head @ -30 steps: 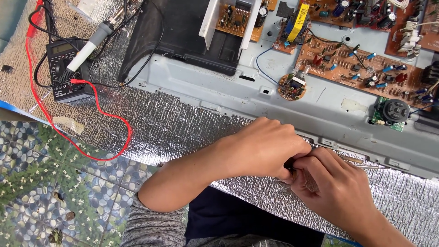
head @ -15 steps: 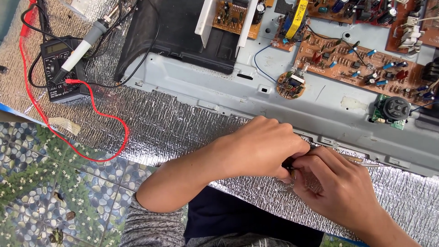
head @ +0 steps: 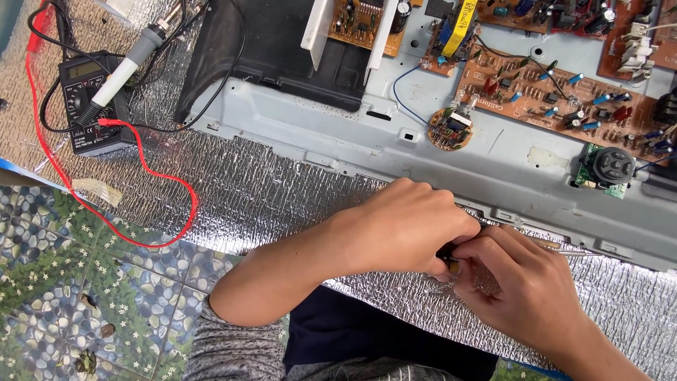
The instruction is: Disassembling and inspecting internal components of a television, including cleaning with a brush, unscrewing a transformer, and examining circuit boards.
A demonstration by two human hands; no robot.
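My left hand (head: pixel 405 226) and my right hand (head: pixel 522 282) meet at the near edge of a grey plastic chassis (head: pixel 451 159). Both pinch a small dark part (head: pixel 448 255) between their fingertips; its shape is mostly hidden by the fingers. A thin metal rod or tool shaft (head: pixel 564 248) sticks out to the right from behind my right hand, and which hand holds it is hidden. Brown circuit boards (head: pixel 557 102) with many small components lie on the chassis beyond the hands.
A black multimeter (head: pixel 88 109) with red (head: pixel 151 176) and black leads sits at the far left, a soldering iron (head: pixel 123 67) lying across it. Silver foil matting (head: pixel 268 190) covers the work surface. A small round board (head: pixel 449 128) and a green button board (head: pixel 606 169) rest on the chassis.
The view has shifted slightly; both hands stay together at the chassis edge with only small finger movements.
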